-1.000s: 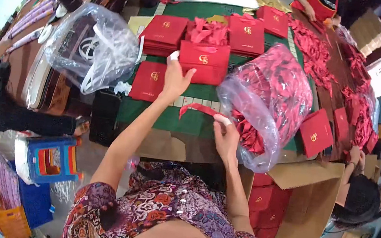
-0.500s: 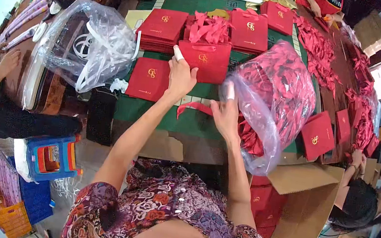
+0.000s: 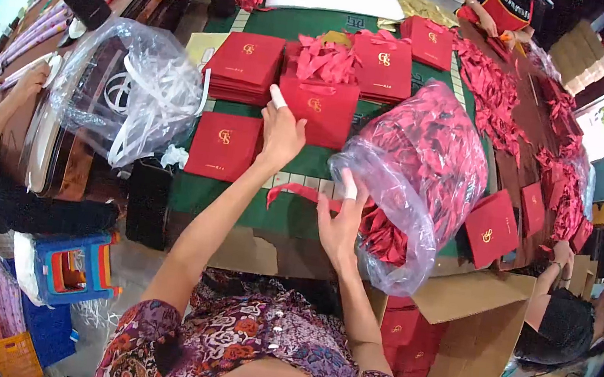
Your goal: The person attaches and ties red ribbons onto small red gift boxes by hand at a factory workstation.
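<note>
A red paper gift bag (image 3: 320, 111) with a gold logo stands near the middle of the green mat. My left hand (image 3: 282, 136) rests against its left side, thumb over the front and index finger stretched out. My right hand (image 3: 342, 220) has thumb and index apart, beside the mouth of a clear plastic bag (image 3: 428, 159) full of red ribbons. Both index fingers wear white coverings. A loose red ribbon (image 3: 294, 189) lies by my right thumb; part of it is hidden behind the hand. More red ribbons (image 3: 326, 60) are heaped behind the gift bag.
Red bag stacks (image 3: 242, 66) stand behind on the mat (image 3: 252, 216). A clear bag of white ribbon (image 3: 128, 89) lies left. An open cardboard box (image 3: 475, 349) holding red bags is at my right. Co-workers' hands (image 3: 26, 82) show at the left and right edges.
The view has shifted slightly, so the table things sit lower in the picture. My right hand has drawn back a little toward me. My left hand stays at the gift bag.
</note>
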`<state>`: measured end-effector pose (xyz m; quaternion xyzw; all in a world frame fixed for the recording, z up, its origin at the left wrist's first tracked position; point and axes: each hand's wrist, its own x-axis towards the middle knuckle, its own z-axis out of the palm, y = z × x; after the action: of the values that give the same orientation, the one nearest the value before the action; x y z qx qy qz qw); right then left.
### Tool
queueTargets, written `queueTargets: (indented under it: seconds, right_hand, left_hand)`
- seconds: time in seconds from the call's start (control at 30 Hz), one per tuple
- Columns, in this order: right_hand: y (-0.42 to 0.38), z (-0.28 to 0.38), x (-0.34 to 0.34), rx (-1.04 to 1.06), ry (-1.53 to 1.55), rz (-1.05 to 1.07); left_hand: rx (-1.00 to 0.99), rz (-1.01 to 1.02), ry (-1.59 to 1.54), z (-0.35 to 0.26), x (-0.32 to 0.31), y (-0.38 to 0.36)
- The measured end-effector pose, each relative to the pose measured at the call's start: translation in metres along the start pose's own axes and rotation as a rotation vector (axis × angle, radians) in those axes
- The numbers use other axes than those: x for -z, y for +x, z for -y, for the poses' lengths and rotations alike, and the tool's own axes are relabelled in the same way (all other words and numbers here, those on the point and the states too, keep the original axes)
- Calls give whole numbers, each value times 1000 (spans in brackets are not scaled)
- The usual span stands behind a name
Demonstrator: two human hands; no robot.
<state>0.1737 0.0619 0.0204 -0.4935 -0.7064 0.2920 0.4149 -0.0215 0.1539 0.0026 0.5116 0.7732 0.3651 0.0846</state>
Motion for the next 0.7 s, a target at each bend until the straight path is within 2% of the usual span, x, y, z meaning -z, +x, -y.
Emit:
queueTargets:
  seconds: [0.1, 0.2, 0.3, 0.4, 0.5, 0.57, 0.63, 0.7]
  right_hand:
    - [-9, 8, 0, 102, -71, 22]
    - [-22, 12, -3, 9, 75, 110]
    - [-30, 10, -3, 41, 66, 137]
    - [-35, 12, 0, 45, 61, 166]
    - [-39, 15, 3, 47, 63, 173]
    - [-43, 10, 4, 56, 1, 200]
    - [-47, 7, 1, 66, -26, 168]
    - [-46, 8, 0, 67, -2, 199]
  left_hand:
    - [0, -34, 14, -2, -8, 11]
    - [-27, -51, 0, -6, -6, 17]
    - [-16, -52, -12, -1, -7, 13]
    - [-130, -88, -60, 10, -3, 1]
    - [-101, 25, -12, 10, 37, -14]
    - [-234, -81, 74, 35, 57, -23]
    - [-323, -101, 158, 65, 78, -25]
    - [-328, -133, 251, 87, 79, -28]
